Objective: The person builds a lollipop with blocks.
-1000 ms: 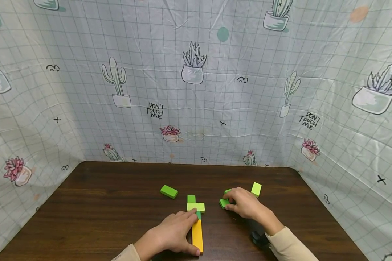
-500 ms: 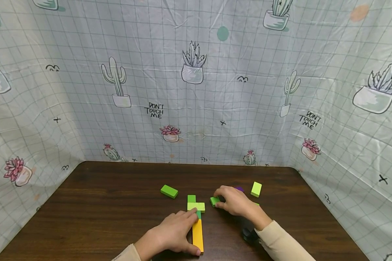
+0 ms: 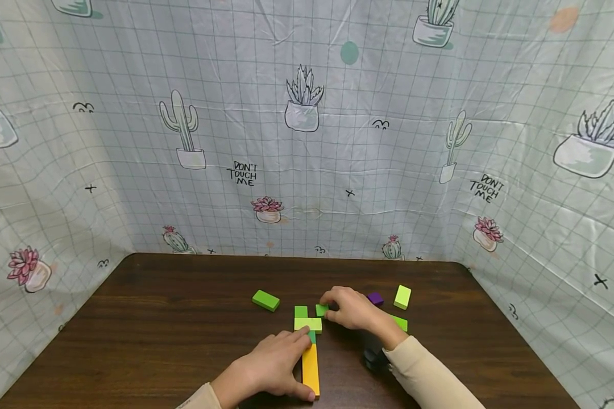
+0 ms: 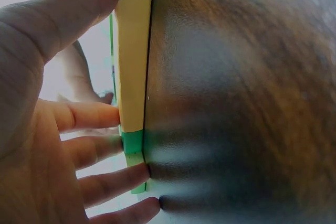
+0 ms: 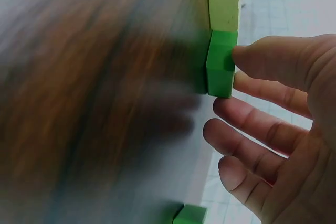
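Observation:
My right hand (image 3: 355, 309) pinches a small green block (image 3: 320, 310) between thumb and fingers, low over the table. In the right wrist view this green block (image 5: 221, 66) appears end to end with a pale green block (image 5: 224, 6). My left hand (image 3: 271, 363) rests beside a row of blocks, its fingers spread and nearly straight. The thumb touches the near end of a long yellow block (image 3: 310, 372); the fingertips lie along the row. Beyond the yellow one come a teal-green block (image 3: 312, 337), a crosswise pale green block (image 3: 313, 324) and a green block (image 3: 301, 312).
On the dark wooden table (image 3: 158, 329), a loose green block (image 3: 265, 300) lies at the back left. To the right are a purple block (image 3: 375, 299), a yellow-green block (image 3: 402, 297) and a green block (image 3: 400, 322) partly behind my right wrist. A patterned curtain (image 3: 225, 113) surrounds the table.
My right hand has moved left with the small green block, up to the row. This uncovers the purple block and another green block. My left hand stays in place.

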### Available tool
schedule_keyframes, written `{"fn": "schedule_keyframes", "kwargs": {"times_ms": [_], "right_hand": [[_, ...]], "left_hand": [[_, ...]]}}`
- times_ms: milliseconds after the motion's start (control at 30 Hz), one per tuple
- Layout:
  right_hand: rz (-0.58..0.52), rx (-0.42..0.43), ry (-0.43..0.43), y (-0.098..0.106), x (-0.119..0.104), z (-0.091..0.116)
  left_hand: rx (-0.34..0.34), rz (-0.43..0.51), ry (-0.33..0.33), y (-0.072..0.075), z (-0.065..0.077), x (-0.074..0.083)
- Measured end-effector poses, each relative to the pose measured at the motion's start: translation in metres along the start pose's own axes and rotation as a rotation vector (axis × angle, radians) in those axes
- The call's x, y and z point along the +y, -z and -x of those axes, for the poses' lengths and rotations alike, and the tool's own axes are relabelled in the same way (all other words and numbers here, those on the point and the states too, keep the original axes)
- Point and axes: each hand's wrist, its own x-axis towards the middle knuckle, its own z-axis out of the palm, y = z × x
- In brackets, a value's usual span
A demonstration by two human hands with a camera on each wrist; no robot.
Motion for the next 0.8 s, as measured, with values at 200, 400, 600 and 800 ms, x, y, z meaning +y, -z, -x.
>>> {"fn": "schedule_keyframes", "kwargs": {"times_ms": [200,400,600,800], "right_hand": [[-0.025,-0.006,0.010,-0.002,-0.006,-0.007],[-0.024,-0.009,0.021,-0.004,-0.010,-0.010],[-0.030,-0.009,0.023,-0.004,-0.012,-0.010],[-0.034,-0.014,0.015,-0.004,-0.013,-0.010]], "left_hand": [[-0.003,0.000,0.000,0.000,0.000,0.000],[0.005,-0.004,0.003,-0.002,0.000,0.000],[0.008,-0.012,-0.002,-0.001,0.001,0.000],[0.006,-0.006,-0.005,-0.001,0.001,0.000]]}}
